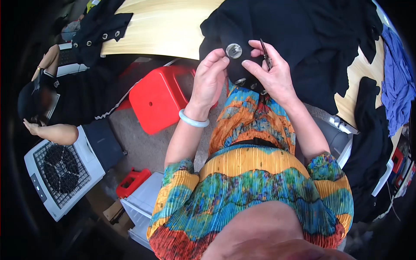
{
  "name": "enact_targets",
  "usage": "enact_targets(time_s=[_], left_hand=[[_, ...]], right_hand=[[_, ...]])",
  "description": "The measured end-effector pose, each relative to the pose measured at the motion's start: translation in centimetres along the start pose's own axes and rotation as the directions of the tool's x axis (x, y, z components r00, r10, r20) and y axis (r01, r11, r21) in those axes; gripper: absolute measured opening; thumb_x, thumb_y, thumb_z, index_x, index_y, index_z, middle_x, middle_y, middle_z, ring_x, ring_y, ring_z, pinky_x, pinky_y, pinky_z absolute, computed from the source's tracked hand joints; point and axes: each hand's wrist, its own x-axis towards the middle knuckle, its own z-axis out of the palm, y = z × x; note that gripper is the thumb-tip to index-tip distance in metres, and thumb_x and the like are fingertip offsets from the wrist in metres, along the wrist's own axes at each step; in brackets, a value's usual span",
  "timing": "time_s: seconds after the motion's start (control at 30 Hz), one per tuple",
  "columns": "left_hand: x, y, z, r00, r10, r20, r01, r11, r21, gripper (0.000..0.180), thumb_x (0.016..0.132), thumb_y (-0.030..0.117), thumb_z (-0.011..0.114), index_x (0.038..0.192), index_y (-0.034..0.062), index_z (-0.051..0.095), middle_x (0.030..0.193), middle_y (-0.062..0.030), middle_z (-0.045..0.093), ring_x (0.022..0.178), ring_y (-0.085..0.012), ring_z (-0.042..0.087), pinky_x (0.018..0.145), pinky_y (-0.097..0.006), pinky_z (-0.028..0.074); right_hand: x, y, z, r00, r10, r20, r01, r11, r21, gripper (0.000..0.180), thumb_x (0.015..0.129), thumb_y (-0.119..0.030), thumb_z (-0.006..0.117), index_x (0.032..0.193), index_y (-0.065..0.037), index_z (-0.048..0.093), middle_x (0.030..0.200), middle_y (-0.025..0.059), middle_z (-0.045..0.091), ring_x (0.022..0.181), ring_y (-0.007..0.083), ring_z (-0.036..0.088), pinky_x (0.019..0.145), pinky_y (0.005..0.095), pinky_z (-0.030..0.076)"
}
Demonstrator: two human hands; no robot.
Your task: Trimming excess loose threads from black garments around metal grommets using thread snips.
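My left hand [209, 80] is pinched closed at the left edge of a large round button [234, 51], clear and shiny with a metallic rim. Dark thread snips [265, 55] rest in my right hand [275, 73], their tip pointing away from me, while its thumb stretches toward the button. Both hands are over a black garment [294, 34] spread on the table and hanging off its near edge. More shiny buttons [240, 81] line the garment's edge between my wrists, above my lap. My fingers hide whether the held button is attached to the cloth.
Pale yellow boards form the tabletop [169, 26]. A red plastic stool [151, 102] stands left of my knees. Further left, a co-worker [43, 95] in black sits beside an air cooler [65, 169]. Blue cloth [396, 78] hangs at the right, and a white bin [145, 195] stands lower left.
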Motion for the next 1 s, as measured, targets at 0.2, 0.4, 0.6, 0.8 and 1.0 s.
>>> enact_targets(time_s=[0.2,0.4,0.6,0.8,1.0], left_hand=[[-0.8,-1.7,-0.5,0.996,-0.053,-0.068,0.053,0.999,-0.013,0.018,0.082,0.003,0.052,0.1,0.0035,0.051,0.089,-0.0024,0.057,0.078,-0.007,0.051,0.069,-0.02,0.041],[-1.3,-2.3,-0.3,0.994,0.003,-0.105,0.001,0.999,0.041,0.017,0.08,0.0,0.054,0.097,0.0027,0.054,0.088,-0.0026,0.057,0.079,-0.0071,0.052,0.069,-0.019,0.042],[-2.0,-3.1,-0.6,0.822,0.566,-0.065,-0.353,0.595,0.722,0.044,0.068,-0.003,0.065,0.107,0.0001,0.044,0.095,-0.0104,0.049,0.074,-0.0149,0.054,0.064,-0.024,0.047],[-1.6,-1.6,-0.9,0.64,0.651,0.408,-0.485,-0.07,0.872,0.031,0.065,0.003,0.068,0.096,0.0059,0.06,0.097,-0.0108,0.043,0.065,-0.0168,0.048,0.053,-0.025,0.043],[-1.1,-1.0,-1.4,0.788,0.521,0.327,-0.404,0.038,0.914,0.024,0.067,0.017,0.069,0.089,0.0067,0.064,0.082,-0.006,0.05,0.069,-0.0164,0.05,0.056,-0.026,0.043]], right_hand=[[-1.1,1.9,1.3,0.998,0.064,0.025,-0.067,0.982,0.178,0.04,0.07,-0.009,0.068,0.107,-0.006,0.053,0.081,-0.0044,0.048,0.052,-0.0008,0.03,0.046,0.0139,0.03],[-1.2,1.5,1.3,0.996,0.088,0.005,-0.087,0.978,0.191,0.034,0.07,-0.002,0.066,0.102,-0.006,0.057,0.078,-0.0069,0.043,0.054,-0.002,0.028,0.047,0.0124,0.026],[-1.2,0.9,1.5,0.997,0.075,0.022,-0.077,0.99,0.117,0.034,0.069,-0.001,0.067,0.101,-0.006,0.058,0.077,-0.0066,0.043,0.055,-0.0018,0.029,0.049,0.0122,0.027],[-1.1,0.5,1.4,0.996,0.023,0.089,-0.024,1.0,0.014,0.034,0.07,-0.001,0.064,0.103,-0.007,0.057,0.075,-0.0063,0.045,0.055,-0.0019,0.032,0.048,0.0133,0.029],[-0.8,0.1,0.9,0.992,-0.043,0.117,0.045,0.999,-0.022,0.039,0.071,0.002,0.06,0.109,-0.006,0.053,0.079,-0.004,0.05,0.058,-0.0011,0.037,0.051,0.0139,0.033]])
